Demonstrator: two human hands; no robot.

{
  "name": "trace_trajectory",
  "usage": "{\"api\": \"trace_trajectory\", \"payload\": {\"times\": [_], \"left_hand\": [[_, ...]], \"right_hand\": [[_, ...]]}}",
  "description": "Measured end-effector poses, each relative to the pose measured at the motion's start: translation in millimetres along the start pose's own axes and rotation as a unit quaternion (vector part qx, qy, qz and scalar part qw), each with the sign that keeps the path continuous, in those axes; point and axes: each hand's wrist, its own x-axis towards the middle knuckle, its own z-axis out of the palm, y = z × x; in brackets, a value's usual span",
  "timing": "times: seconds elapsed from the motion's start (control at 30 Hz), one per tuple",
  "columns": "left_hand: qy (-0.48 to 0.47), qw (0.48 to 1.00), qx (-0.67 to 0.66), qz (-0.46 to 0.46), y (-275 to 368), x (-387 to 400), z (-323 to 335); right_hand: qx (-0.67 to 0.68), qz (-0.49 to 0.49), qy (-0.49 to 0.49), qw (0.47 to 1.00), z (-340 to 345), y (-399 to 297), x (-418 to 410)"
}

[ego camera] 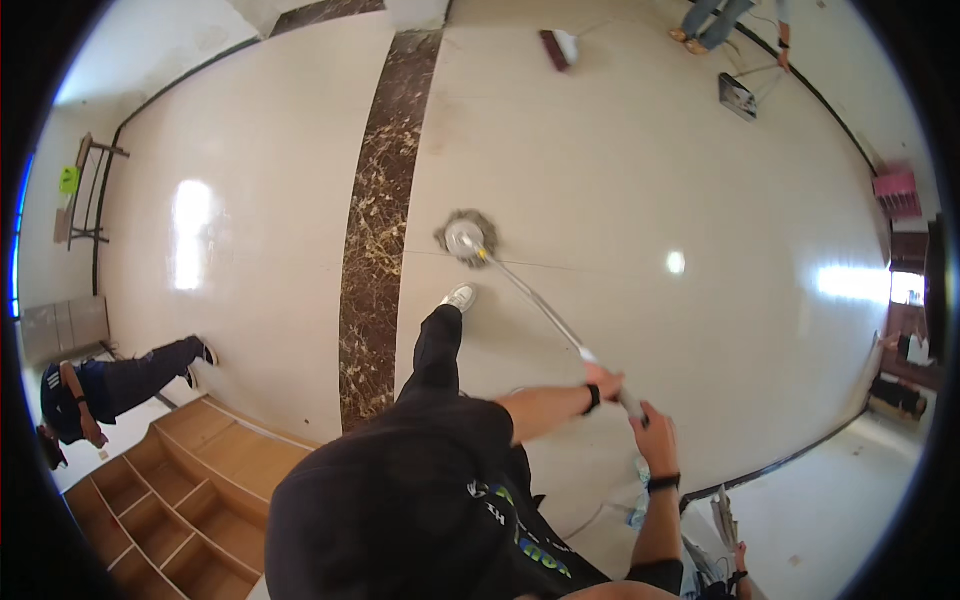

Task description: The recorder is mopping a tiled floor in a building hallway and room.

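Note:
Both my hands grip the pole of a round string mop (466,236). My left hand (604,379) wraps the pole just below the grey grip. At the top end of the handle, my right hand (656,439) is closed, with a dark band on its wrist. The metal pole (536,300) slants away from me to the mop's pale disc, whose grey strands spread flat on the cream tile floor (570,187). My foot in a white shoe (460,297) stands close to the mop head.
A dark marble strip (379,217) crosses the floor left of the mop. A broom (559,51) and a person with a dustpan (737,96) are farther off. Wooden cubby shelving (187,487) and another person (127,390) are at left. Plastic bottles (637,514) lie behind my right arm.

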Motion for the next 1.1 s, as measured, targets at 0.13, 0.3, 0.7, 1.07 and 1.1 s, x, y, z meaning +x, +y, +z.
{"api": "trace_trajectory", "payload": {"times": [0.13, 0.3, 0.7, 1.07, 1.1], "left_hand": [[0.149, 0.984, -0.049, 0.086, 78.1, 31.9, -165.6], [0.217, 0.972, 0.066, 0.063, 155.4, -6.5, -367.6], [0.182, 0.978, 0.103, 0.014, 44.0, -40.0, -229.3], [-0.091, 0.964, 0.236, -0.077, -162.3, -156.9, -24.9], [-0.098, 0.96, 0.249, -0.081, -169.9, -167.4, -17.0]], "right_hand": [[0.031, -0.057, -0.031, 0.997, 38.8, -114.2, 124.8], [0.116, -0.081, -0.066, 0.988, 115.9, -266.0, 208.8], [0.154, 0.007, -0.096, 0.983, 137.0, -164.3, 64.0], [0.218, 0.216, -0.024, 0.951, 121.2, -69.2, -244.4], [0.229, 0.232, -0.023, 0.945, 115.6, -67.0, -261.1]]}}
